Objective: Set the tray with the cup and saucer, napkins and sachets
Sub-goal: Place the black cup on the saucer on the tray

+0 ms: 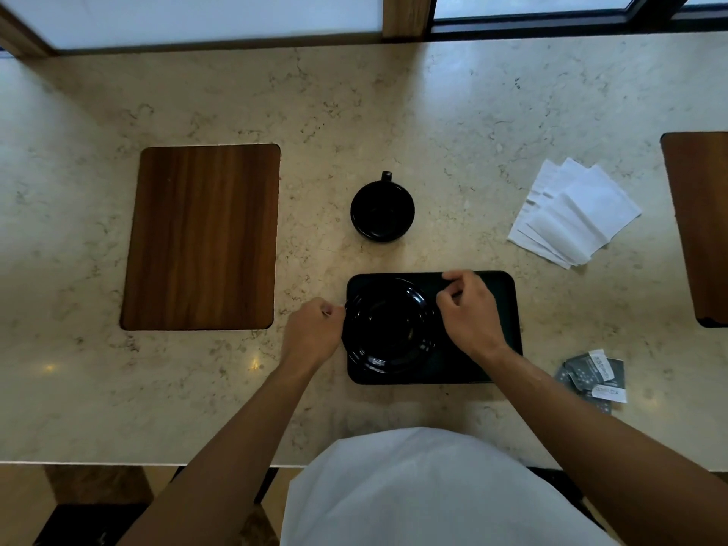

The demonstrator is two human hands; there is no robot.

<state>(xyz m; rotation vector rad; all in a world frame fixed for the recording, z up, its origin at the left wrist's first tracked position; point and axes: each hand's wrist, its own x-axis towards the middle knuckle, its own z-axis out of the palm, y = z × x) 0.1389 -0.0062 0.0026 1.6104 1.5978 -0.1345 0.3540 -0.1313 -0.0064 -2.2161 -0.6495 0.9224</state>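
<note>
Both grips pinch the saucer [388, 329] rim, left hand [313, 333], right hand [468, 313]; tray [500, 309] long axis left-right.

Black saucer [388, 327] is held at both rims by L hand [315, 333] & R hand [470, 313], on left part of black tray [508, 305]. Cup [382, 210], napkins [571, 214], sachets [595, 378] are left on desk [433, 124].
</note>
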